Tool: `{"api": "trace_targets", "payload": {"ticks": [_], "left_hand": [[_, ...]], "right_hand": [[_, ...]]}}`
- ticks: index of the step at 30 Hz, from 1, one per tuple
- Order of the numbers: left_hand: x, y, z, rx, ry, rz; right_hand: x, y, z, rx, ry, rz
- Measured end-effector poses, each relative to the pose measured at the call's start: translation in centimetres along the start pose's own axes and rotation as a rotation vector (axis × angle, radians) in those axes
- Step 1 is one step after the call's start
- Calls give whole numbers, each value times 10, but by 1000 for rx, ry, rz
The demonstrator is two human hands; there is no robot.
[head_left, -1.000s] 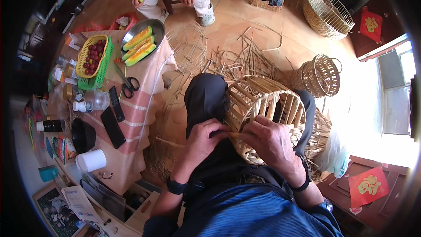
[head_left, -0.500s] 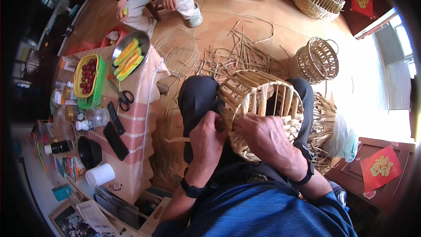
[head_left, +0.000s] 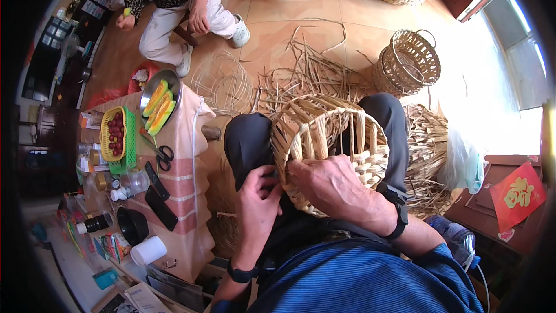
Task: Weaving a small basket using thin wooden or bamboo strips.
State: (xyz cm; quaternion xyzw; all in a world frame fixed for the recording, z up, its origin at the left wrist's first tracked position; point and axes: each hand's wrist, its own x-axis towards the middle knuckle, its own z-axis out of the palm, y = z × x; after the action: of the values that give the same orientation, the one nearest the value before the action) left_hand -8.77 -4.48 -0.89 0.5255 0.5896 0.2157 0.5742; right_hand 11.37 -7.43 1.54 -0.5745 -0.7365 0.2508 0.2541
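Note:
A half-woven basket (head_left: pixel 310 119) of pale, flat plant strips rests on my lap, its side tilted toward me. Bare upright ribs show on its far part, with dense braided weave nearer my body. My right hand (head_left: pixel 330 185) is closed on the basket's near edge, fingertips pressed on a strip. Close beside the basket's left edge is my left hand (head_left: pixel 259 197), its fingers curled in a pinch; whatever lies between them is hidden. Both of my knees (head_left: pixel 248 142) stand on either side of the basket.
Loose dry strips (head_left: pixel 313 72) lie beyond my knees, near a finished basket (head_left: pixel 408 64). A strip bundle (head_left: pixel 425 156) is at right. The left table (head_left: pixel 182 165) carries scissors (head_left: pixel 164 156), a melon dish (head_left: pixel 159 104) and a fruit basket (head_left: pixel 116 133). Another person (head_left: pixel 174 11) sits ahead.
My left hand has turned and drawn slightly away from the basket's edge; the strip poking out beside it no longer shows. The view has shifted. The other person's hand holding a yellow-green piece has risen.

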Motion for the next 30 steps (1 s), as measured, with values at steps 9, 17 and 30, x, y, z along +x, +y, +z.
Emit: {"api": "trace_targets", "payload": {"ticks": [9, 17, 30], "left_hand": [[-32, -21, -15, -644, -271, -207], [-33, -51, 16, -1059, -238, -148], [-19, -12, 4, -438, -39, 11]], "right_hand": [[-3, 2, 8, -44, 51, -30], [0, 8, 2, 31, -10, -10], [-5, -13, 8, -18, 5, -111]]}}
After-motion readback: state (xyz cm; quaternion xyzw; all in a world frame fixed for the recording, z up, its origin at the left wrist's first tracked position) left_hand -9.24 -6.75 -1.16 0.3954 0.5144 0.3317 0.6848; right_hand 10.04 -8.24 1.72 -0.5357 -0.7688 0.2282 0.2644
